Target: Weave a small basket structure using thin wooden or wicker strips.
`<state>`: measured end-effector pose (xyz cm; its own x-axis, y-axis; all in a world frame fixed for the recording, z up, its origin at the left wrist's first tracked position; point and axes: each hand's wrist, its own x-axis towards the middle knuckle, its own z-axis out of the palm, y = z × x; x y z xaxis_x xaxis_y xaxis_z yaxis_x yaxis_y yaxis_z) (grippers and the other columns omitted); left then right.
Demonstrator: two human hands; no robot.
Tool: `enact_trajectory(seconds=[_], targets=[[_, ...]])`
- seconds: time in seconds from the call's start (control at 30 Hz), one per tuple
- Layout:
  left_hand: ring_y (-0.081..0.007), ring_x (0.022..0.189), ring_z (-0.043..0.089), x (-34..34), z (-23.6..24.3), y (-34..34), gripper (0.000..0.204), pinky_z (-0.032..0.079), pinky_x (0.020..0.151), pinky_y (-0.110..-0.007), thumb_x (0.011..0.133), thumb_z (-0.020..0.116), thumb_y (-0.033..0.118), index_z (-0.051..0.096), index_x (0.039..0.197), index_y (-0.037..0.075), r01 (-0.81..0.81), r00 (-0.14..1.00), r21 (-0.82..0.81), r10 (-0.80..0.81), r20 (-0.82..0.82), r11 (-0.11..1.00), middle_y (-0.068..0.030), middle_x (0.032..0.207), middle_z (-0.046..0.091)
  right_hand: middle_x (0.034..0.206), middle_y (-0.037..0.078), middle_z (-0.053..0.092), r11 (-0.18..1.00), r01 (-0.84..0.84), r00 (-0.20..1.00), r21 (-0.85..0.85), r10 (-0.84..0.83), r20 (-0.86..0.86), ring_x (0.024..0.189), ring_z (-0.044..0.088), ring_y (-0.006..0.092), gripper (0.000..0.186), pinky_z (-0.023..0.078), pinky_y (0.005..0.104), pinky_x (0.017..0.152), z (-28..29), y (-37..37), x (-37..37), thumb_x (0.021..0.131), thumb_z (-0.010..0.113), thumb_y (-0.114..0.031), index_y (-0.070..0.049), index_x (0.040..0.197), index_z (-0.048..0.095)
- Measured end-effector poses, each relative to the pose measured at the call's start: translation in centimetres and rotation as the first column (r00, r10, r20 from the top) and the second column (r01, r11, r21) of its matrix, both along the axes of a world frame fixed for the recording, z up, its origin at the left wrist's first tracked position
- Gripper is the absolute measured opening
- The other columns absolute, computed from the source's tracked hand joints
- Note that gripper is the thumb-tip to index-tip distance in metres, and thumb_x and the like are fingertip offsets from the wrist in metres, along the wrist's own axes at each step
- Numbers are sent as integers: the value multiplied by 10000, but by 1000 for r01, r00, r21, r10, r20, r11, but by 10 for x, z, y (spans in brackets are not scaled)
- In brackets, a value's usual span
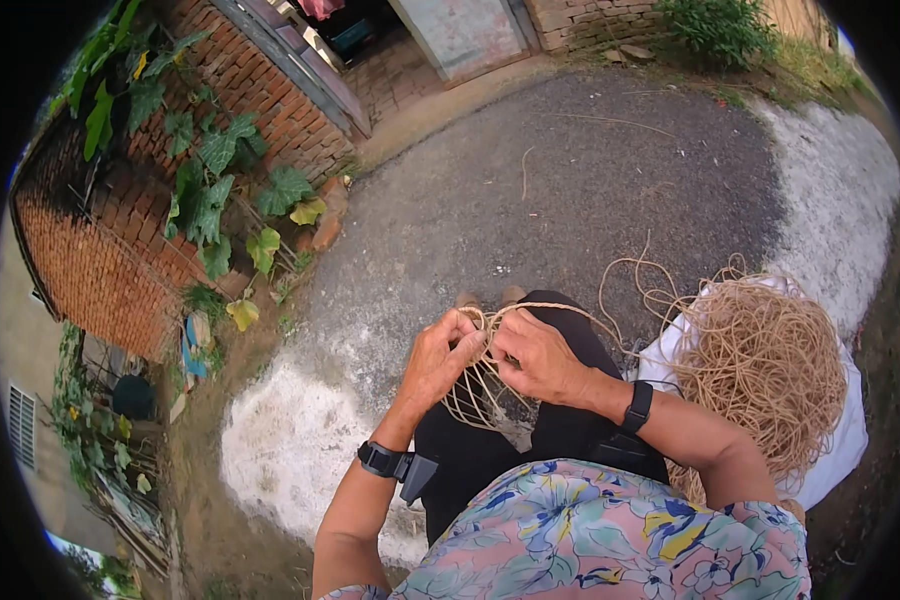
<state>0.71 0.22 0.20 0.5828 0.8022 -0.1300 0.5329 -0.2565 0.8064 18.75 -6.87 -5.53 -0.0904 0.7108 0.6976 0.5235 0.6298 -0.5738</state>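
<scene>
My left hand [436, 357] and my right hand [538, 356] meet over my knees, both pinching tan straw rope [490, 320] where it is knotted into a loose net. The finished netting [473, 396] hangs down between my black trouser legs. A strand of rope [610, 325] runs from my right hand off to a big tangled pile of the same rope [765, 365], which lies on a white cloth sack [850, 430] at my right. Each wrist wears a black band.
I sit on a grey paved yard [530, 190] with pale patches [290, 440]. A brick wall [100, 260] with a leafy climbing vine [205, 195] stands at left. A doorway with a brick path [400, 75] lies ahead, weeds [715, 30] at far right.
</scene>
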Motion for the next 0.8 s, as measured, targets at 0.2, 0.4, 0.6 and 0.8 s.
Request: enact_trajectory(seconds=[0.2, 0.4, 0.6, 0.8], targets=[[-86, 796, 565, -3, -12, -1, 239, 472, 702, -280, 981, 568, 255, 575, 926, 22, -96, 983, 291, 44, 180, 952, -27, 807, 625, 713, 139, 621, 772, -305, 891, -557, 25, -454, 691, 636, 314, 71, 496, 423, 684, 17, -10, -1, 845, 606, -85, -30, 883, 582], [-226, 732, 572, -8, -12, -3, 230, 468, 754, -349, 962, 559, 238, 602, 899, 21, 55, 994, 525, -98, 53, 849, -83, 778, 611, 682, 83, 614, 695, -423, 903, -581, 268, -336, 659, 608, 164, 214, 474, 339, 638, 18, -15, 12, 913, 569, -212, -33, 825, 646], [-279, 735, 582, -4, -9, -8, 198, 433, 846, -401, 863, 699, 214, 604, 861, 40, 84, 986, 565, -151, 73, 821, -111, 747, 602, 701, -54, 573, 539, -703, 650, -464, 222, -727, 626, 472, 31, 249, 317, 206, 520, 25, 22, 12, 984, 596, -278, -75, 860, 672], [-280, 691, 588, 1, -26, -17, 197, 461, 732, -397, 775, 758, 214, 634, 781, 60, -39, 995, 713, 92, -37, 700, -92, 683, 623, 749, -25, 663, 449, -581, 808, -679, 214, -549, 661, 548, 47, 234, 412, 215, 593, 39, -23, 65, 909, 692, -320, -87, 913, 713]])
